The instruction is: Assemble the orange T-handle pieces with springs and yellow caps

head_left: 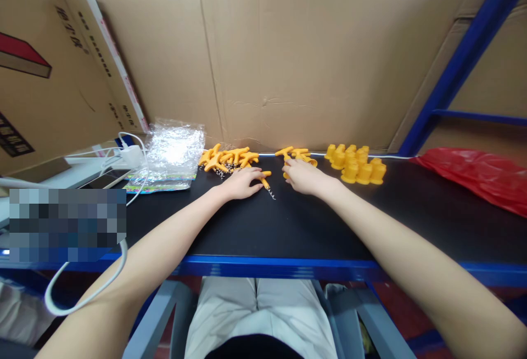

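Note:
My left hand point(244, 181) rests on the black tabletop point(288, 222), fingers closed around a yellow T-handled corkscrew point(267, 183) whose metal spiral points toward me. Just behind it lies a pile of several similar yellow corkscrews point(226, 158). My right hand point(302, 176) lies palm down with its fingertips on a smaller group of yellow corkscrew parts point(297, 153); whether it grips one is hidden. To its right stands a cluster of several yellow plastic caps point(356, 163).
Clear plastic bags point(173, 150) lie on a colourful sheet at the left, beside a white charger and cable point(127, 156). A red plastic bag point(477, 175) lies at the right. Cardboard point(288, 57) lines the back. The blue shelf edge point(288, 267) runs along the front.

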Demonstrator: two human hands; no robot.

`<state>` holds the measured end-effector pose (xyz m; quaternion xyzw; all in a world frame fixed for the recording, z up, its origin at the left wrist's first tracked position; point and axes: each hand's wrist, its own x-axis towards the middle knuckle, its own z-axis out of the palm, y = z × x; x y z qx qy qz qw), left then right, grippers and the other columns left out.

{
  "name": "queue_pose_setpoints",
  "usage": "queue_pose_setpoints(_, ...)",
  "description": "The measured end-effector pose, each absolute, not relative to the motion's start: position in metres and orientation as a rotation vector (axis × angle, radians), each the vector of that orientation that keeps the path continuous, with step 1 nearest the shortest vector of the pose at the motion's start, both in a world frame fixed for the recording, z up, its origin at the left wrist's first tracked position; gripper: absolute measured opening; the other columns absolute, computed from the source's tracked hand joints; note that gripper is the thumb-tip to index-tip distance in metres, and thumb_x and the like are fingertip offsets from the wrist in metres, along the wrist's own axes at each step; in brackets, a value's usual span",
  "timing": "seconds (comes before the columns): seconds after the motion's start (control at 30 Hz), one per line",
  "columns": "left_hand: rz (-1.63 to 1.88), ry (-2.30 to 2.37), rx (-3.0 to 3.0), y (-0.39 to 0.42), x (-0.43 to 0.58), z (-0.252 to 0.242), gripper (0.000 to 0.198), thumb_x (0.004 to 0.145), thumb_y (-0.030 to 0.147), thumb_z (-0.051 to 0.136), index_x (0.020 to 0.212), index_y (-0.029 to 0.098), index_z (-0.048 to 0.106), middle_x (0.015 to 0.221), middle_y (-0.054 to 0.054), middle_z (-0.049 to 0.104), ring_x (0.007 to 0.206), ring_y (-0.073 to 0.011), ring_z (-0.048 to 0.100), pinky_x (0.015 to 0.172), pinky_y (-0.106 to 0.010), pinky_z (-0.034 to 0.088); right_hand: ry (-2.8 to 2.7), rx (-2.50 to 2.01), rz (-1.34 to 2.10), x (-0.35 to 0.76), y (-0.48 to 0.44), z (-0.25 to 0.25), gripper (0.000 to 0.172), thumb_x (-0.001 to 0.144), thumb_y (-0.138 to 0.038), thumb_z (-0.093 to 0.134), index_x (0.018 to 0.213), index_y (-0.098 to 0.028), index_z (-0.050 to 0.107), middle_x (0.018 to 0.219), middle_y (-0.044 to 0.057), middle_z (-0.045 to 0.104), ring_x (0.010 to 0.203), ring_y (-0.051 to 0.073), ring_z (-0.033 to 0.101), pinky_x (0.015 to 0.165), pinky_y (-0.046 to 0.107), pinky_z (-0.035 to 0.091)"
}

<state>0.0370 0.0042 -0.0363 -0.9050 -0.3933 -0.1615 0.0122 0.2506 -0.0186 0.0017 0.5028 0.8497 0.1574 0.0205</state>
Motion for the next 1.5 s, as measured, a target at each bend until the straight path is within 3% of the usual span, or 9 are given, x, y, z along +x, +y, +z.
queue_pose_setpoints(0.17, -0.465, -1.291, -2.746, 0.004, 0.038, -0.035, 0.031, 0.088, 0.04, 0.044, 0.107, 0.021, 0.06, 0.108, -0.008, 0.062, 0.105, -0.0242, 0.054, 0.091, -0.042, 0.043, 2.62, 1.576, 0.482, 0.249, -0.019, 0.002, 0.029, 0.087, -0.02, 0.048, 0.111, -0.007, 0.06, 0.123, 0.019, 0.052, 0.108, 0.029, 0.052, 0.089, 0.037, 0.042)
queue_pose_setpoints(0.5, -0.378, -1.388, -2.756, 0.001, 0.035, -0.028, 0.039, 0.088, 0.045, 0.042, 0.107, 0.02, 0.064, 0.09, -0.008, 0.06, 0.083, -0.0204, 0.059, 0.077, -0.033, 0.045, 2.632, 1.683, 0.518, 0.249, -0.02, 0.005, 0.025, 0.087, -0.017, 0.047, 0.104, -0.005, 0.06, 0.111, 0.019, 0.059, 0.103, 0.029, 0.056, 0.087, 0.036, 0.044)
queue_pose_setpoints(0.8, -0.499, -1.612, -2.805, 0.0, 0.03, -0.019, 0.025, 0.075, 0.038, 0.057, 0.09, 0.019, 0.065, 0.067, -0.002, 0.062, 0.067, -0.0174, 0.059, 0.063, -0.028, 0.043, 2.614, 1.891, 0.511, 0.248, -0.021, 0.006, 0.028, 0.088, -0.019, 0.046, 0.109, -0.005, 0.056, 0.116, 0.022, 0.055, 0.102, 0.03, 0.057, 0.078, 0.037, 0.046)
queue_pose_setpoints(1.03, -0.649, -1.784, -2.566, 0.001, 0.027, -0.016, 0.025, 0.071, 0.036, 0.06, 0.092, 0.021, 0.062, 0.074, -0.003, 0.063, 0.075, -0.0204, 0.06, 0.066, -0.03, 0.044, 2.47, 2.144, 0.339, 0.253, -0.017, 0.005, 0.036, 0.087, -0.025, 0.049, 0.117, -0.005, 0.048, 0.109, 0.021, 0.06, 0.101, 0.029, 0.059, 0.079, 0.037, 0.045)
queue_pose_setpoints(1.33, -0.644, -1.905, -2.404, 0.003, 0.023, -0.016, 0.031, 0.072, 0.036, 0.059, 0.099, 0.022, 0.055, 0.08, -0.005, 0.062, 0.082, -0.0231, 0.061, 0.073, -0.035, 0.047, 2.376, 2.245, 0.144, 0.258, 0.0, -0.004, 0.039, 0.083, -0.036, 0.053, 0.112, -0.011, 0.051, 0.112, 0.017, 0.062, 0.108, 0.028, 0.056, 0.086, 0.037, 0.041)
queue_pose_setpoints(1.5, -0.63, -1.89, -2.417, 0.003, 0.023, -0.016, 0.032, 0.074, 0.039, 0.058, 0.101, 0.021, 0.053, 0.085, -0.006, 0.063, 0.081, -0.0218, 0.061, 0.072, -0.034, 0.047, 2.518, 2.222, 0.16, 0.257, 0.002, -0.006, 0.047, 0.08, -0.036, 0.059, 0.117, -0.009, 0.047, 0.112, 0.018, 0.061, 0.102, 0.028, 0.059, 0.08, 0.035, 0.044)
